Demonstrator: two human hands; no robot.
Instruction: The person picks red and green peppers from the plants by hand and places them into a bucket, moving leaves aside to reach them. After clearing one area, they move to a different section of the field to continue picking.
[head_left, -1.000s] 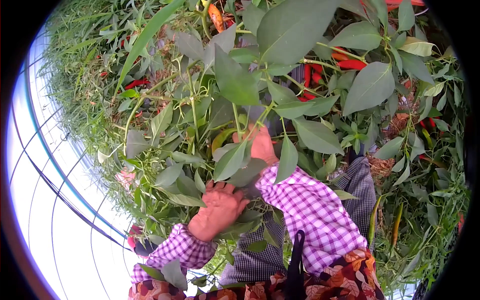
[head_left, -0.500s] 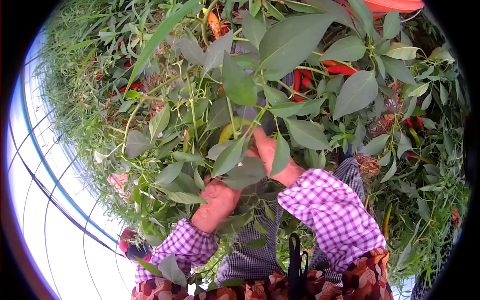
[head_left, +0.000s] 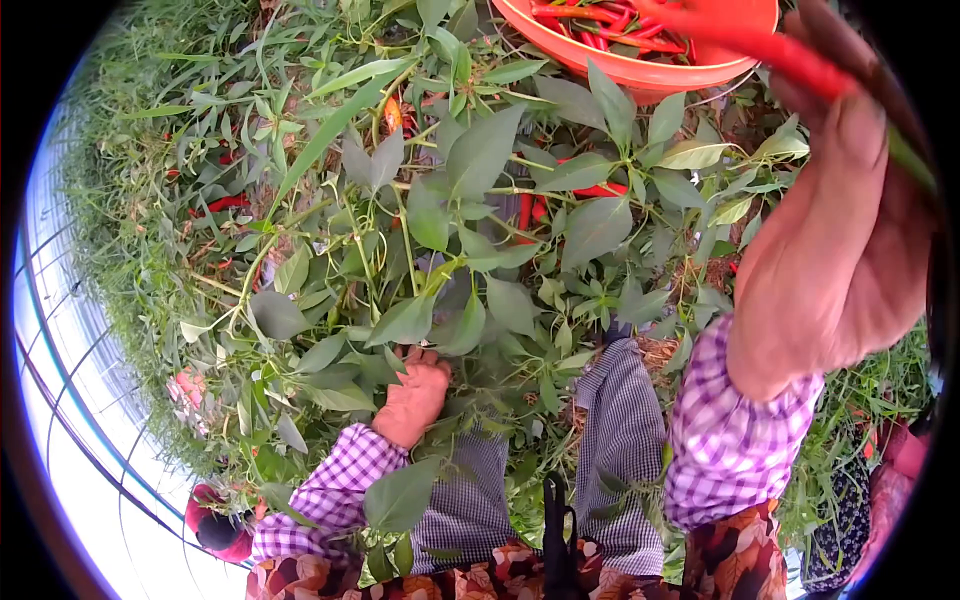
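Note:
My right hand [head_left: 840,230] is raised close to the camera at the upper right, its fingers closed around a long red chili pepper [head_left: 800,62]. The pepper's green stem end shows on the far side of the thumb; its tip is blurred and points left over the orange bucket [head_left: 640,72]. Low among the leaves, my left hand [head_left: 413,395] reaches into the pepper plant [head_left: 405,320]. Its fingers look curled, and leaves cover the tips and anything between them.
Red chili peppers [head_left: 600,25] lie in the bucket. More red peppers [head_left: 532,212] hang under the leaves at the centre, and others [head_left: 220,205] at the left. Grass and dense stems surround the plant. People in pink clothing show at the lower left and lower right edges.
My right hand has left the plant and risen to the upper right, now with a red chili pepper in it. My left hand stays low in the foliage. More of the bucket shows.

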